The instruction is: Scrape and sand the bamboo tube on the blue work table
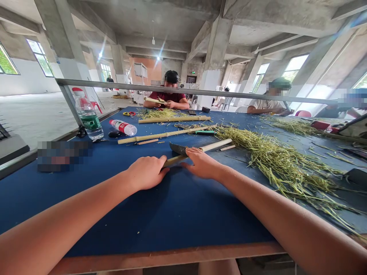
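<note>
My left hand is closed around the near left end of a bamboo stick, which slants away to the right over the table. The stick's far part is pale, while the short length between my hands looks greener. My right hand is closed on a knife, its handle hidden by the fingers. The dark, broad knife blade sticks out to the left across the stick, near my left fingertips. My right thumb is beneath the stick.
A blue-topped table carries a heap of bamboo shavings at right. Ahead lie more bamboo poles and a green-handled tool. Two water bottles are at left. A metal bar crosses beyond; co-workers sit opposite.
</note>
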### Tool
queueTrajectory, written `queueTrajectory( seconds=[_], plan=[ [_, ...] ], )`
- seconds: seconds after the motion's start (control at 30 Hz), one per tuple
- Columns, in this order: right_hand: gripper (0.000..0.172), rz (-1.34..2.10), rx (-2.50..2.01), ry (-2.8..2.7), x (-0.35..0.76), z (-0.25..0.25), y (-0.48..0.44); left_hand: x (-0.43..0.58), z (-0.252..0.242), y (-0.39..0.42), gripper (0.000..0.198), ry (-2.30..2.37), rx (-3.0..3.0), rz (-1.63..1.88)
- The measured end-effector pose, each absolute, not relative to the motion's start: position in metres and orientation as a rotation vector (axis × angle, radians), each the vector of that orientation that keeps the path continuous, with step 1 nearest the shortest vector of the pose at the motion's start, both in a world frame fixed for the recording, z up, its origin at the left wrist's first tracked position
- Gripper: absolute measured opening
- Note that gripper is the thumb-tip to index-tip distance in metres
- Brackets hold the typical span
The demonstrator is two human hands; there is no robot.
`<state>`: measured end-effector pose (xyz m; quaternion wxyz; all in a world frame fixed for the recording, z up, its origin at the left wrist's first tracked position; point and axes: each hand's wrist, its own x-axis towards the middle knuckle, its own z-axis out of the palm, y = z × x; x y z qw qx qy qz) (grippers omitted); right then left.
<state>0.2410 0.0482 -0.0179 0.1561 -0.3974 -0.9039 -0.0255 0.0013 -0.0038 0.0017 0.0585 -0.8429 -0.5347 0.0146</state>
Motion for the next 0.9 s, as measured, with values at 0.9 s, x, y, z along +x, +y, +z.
queueTrajectory(
  seconds=[0.9],
  plan=[
    [0.026, -0.090, -1.154, -2.591, 0.2405, -0.0165, 0.0468, 0.0009, 0.0013, -0.0029, 0.039, -1.598, -2.554, 0.033]
  ],
)
